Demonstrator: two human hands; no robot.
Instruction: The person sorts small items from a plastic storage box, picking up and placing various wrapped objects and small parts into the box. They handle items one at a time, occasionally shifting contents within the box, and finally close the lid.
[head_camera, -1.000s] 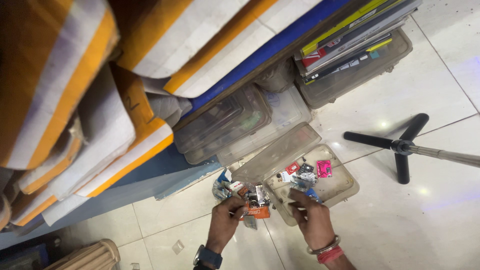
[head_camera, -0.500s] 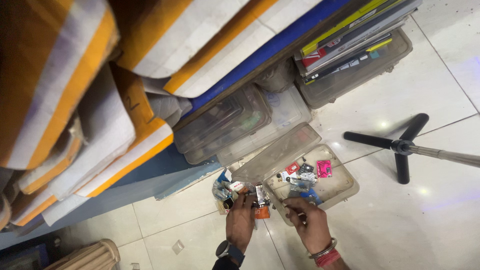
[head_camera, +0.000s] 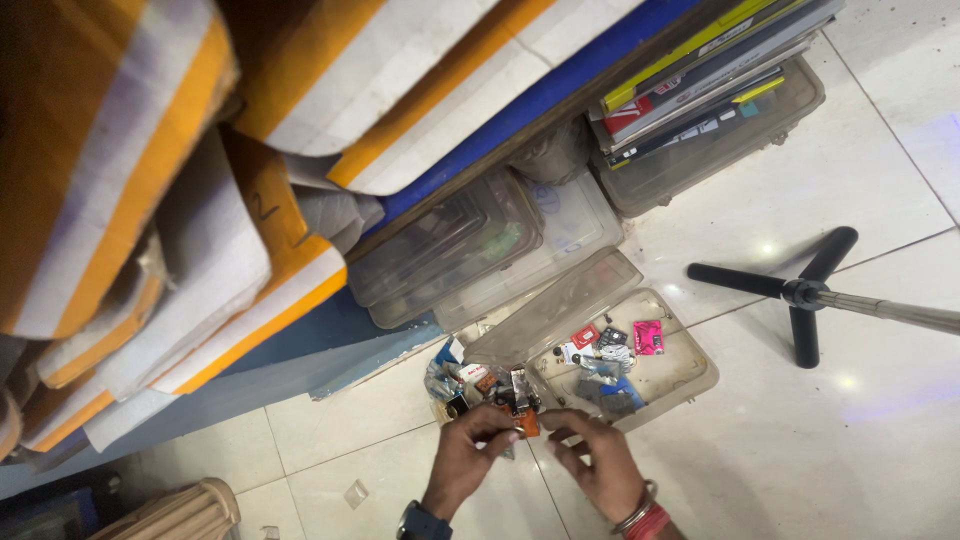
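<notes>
Head view: both hands curl half-closed over the floor. Left hand (head_camera: 470, 455) pinches a small orange part (head_camera: 527, 424); right hand (head_camera: 592, 458) touches it, open plastic box (head_camera: 690, 375) at 1 o'clock.

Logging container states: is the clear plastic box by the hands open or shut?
Open: the clear plastic box has its lid swung back, small parts exposed inside.

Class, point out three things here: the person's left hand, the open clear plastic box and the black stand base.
left hand (head_camera: 468, 455), head view, back of hand
open clear plastic box (head_camera: 690, 375), head view, bare floor inside
black stand base (head_camera: 805, 293), head view, hub
</notes>
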